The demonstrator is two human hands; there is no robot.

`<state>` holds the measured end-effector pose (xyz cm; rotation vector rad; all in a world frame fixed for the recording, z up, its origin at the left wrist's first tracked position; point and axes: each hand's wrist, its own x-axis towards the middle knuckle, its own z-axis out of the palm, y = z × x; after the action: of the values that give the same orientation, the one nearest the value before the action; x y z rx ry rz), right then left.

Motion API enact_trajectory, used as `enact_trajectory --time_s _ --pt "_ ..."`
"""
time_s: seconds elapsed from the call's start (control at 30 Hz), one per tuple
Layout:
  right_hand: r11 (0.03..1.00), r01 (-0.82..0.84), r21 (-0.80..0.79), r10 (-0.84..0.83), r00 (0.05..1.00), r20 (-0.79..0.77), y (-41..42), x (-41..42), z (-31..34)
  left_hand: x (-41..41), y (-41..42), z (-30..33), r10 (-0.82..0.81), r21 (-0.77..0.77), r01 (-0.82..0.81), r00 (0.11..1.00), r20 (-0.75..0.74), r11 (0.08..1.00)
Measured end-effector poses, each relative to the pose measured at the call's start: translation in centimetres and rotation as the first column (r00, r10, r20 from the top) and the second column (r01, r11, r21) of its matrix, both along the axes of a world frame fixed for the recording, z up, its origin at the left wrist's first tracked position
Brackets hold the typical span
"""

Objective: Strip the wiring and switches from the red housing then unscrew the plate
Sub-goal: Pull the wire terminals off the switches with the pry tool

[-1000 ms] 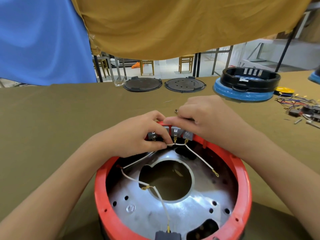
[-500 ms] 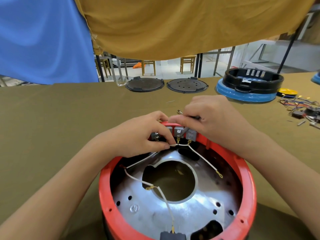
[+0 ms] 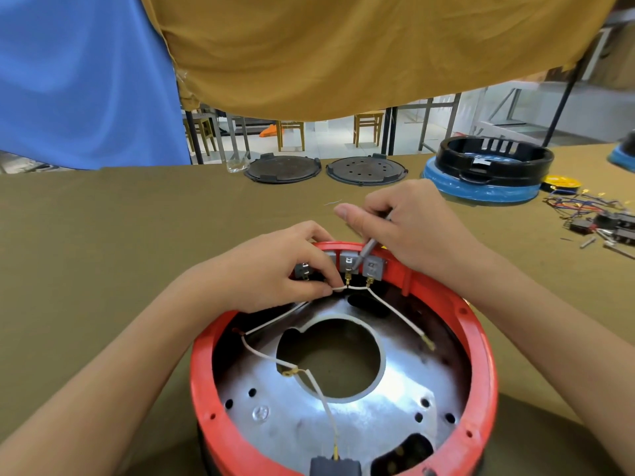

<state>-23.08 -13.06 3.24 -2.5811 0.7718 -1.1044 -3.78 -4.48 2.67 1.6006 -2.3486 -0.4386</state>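
left hand [image 3: 275, 269]: I see it pinching the white wire [image 3: 338, 288] under the switches [image 3: 348, 262], frame centre.
right hand [image 3: 409, 225]: gripping a screwdriver [image 3: 367, 249], tip at the middle switch.
red housing [image 3: 481, 355]: lower centre, plate [image 3: 343, 424] inside.

Both hands crowd the switches [image 3: 350, 262] at centre frame, blocking the far rim of the red housing [image 3: 481, 365]. White wires [image 3: 319, 396] cross the plate [image 3: 360, 431]. Bare table [image 3: 103, 242] at left; wire scraps [image 3: 591, 218] clutter right edge.
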Motion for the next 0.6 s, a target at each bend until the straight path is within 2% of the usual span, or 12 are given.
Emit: enact_trajectory --time_s 0.3,0.6 --pt "1.000 0.002 0.022 -0.003 0.999 0.053 -0.25 0.14 -0.07 -0.01 -0.10 0.11 -0.007 0.008 0.007 1.000 -0.002 1.000" --pt "0.999 0.042 0.025 -0.043 0.998 0.034 -0.58 0.27 0.13 0.09 -0.16 -0.02 -0.015 0.004 0.015 1.000 -0.023 1.000"
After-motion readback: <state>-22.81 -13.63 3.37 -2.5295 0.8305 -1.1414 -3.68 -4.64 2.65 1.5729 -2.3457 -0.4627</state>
